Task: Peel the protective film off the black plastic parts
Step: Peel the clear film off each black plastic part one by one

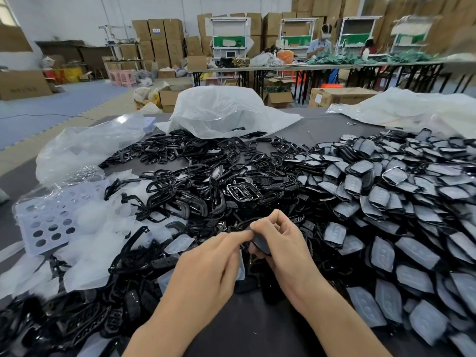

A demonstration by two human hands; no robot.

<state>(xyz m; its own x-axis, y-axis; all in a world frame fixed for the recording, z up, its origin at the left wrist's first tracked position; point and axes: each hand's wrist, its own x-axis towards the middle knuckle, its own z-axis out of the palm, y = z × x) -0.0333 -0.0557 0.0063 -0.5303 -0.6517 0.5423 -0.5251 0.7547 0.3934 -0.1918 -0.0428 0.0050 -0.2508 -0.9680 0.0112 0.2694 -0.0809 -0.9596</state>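
On the desk [257, 328], just right of the heap of peeled films [90, 243], the left hand [206, 269] is pinching its grip on the edge of the black plastic part [261, 245]. The right hand [280, 243] is clamping its grip round that part, just above the desk. The part is looking light, stiff and slick, so holding its rim and picking at a film corner is seeming wisest.

Film-covered parts [386, 202] heaped along right edge of table [257, 325]; bare parts [206, 181] piled mid-table, reaching left; loose film sheets [90, 240] by left edge; bag [226, 112] at far edge; second bag [412, 106] in far right corner.
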